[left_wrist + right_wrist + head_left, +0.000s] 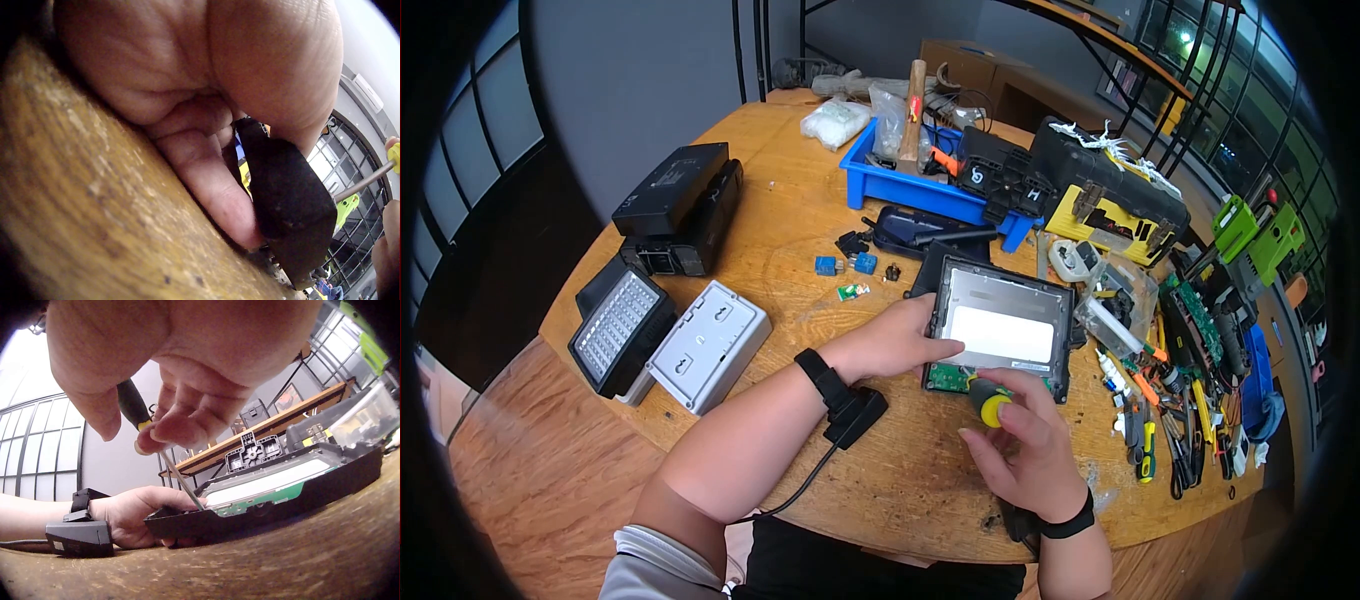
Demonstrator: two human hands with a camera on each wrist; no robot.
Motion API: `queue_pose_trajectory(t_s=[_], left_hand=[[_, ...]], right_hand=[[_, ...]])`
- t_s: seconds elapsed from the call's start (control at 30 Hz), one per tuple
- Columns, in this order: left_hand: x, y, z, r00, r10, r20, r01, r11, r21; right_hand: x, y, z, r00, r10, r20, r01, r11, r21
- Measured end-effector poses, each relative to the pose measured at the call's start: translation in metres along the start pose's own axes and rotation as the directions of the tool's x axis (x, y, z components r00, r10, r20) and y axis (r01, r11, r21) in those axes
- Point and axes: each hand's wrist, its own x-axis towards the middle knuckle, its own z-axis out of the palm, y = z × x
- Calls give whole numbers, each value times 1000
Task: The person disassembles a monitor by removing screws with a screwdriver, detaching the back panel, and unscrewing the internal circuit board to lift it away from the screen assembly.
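- The left hand (900, 343) grips the left side of an open black case (1069, 330), thumb laid over the metal plate (1010, 292) inside, fingers around the outer edge and underneath, close to the surface (900, 490).
- The right hand (1032, 445) pinches a screwdriver (984, 398) by its dark and yellow handle, between thumb and fingers; the palm hovers above the near edge of the case.
- The case therefore lies between the two hands: directly right of the left hand, and just beyond the right one. It sits on the surface, its open side up.
- The screwdriver's shaft slants down to the near left part of the case, beside the green circuit board (262, 507) along that edge. Whether the tip sits in a screw is too small to tell.
- Beyond the left hand, near the case, lie two small blue blocks (828, 265) and a small green part (853, 291).
- To the left, well apart from the case, stand a lamp (615, 328), a pale box (708, 345) and stacked black boxes (675, 205).
- Behind the case are a blue bin (861, 186) with a hammer (912, 115) in it, and a black and yellow toolbox (1115, 185).
- To the right spreads a jumble of hand tools (1148, 452).
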Motion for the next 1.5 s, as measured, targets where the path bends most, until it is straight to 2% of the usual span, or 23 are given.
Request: queue_pose_trajectory(t_s=[0.47,0.57,0.63,0.67,0.73,0.87,1.07,1.17,1.23,1.27,1.33,1.4,1.47,1.5], left_hand=[[0,-1,0,1000,25,18,-24,999,-45],[0,-1,1,1000,19,19,-18,999,-48],[0,1,0,1000,14,19,-14,999,-40],[-2,6,-1,1000,-2,20,2,1000,-22],[-2,7,-2,1000,-17,21,17,1000,-4],[-1,7,-1,1000,-14,26,14,1000,-23],[-2,7,-1,999,-28,22,28,1000,-10],[0,2,0,999,-40,13,40,999,1],[1,0,0,999,-37,9,37,999,1],[1,0,1,1000,-24,8,24,999,-24],[0,0,2,1000,-11,15,12,999,-48],[0,1,2,1000,7,6,-6,998,-66],[0,0,3,1000,-8,12,8,998,-63],[0,0,3,1000,-19,9,19,998,-57]], right_hand=[[1,-4,0,1000,28,4,-28,1000,-4],[4,-11,-5,997,54,56,-50,996,-76],[3,-16,-7,980,119,160,-99,987,-128],[4,-19,-8,980,118,160,-99,987,-128],[6,-25,-9,960,122,254,-73,978,-194],[4,-23,-8,945,103,309,-47,982,-183],[3,-22,-6,963,79,258,-37,986,-164],[0,-13,-4,983,74,168,-54,991,-120],[2,-8,-3,998,50,43,-45,993,-105],[2,-6,-2,998,55,40,-50,993,-108],[2,-3,0,989,73,-129,-75,997,-14],[-1,2,-3,989,79,-122,-84,996,-35],[-6,10,0,958,95,-270,-78,994,73],[-7,13,-2,962,67,-263,-57,997,47]])
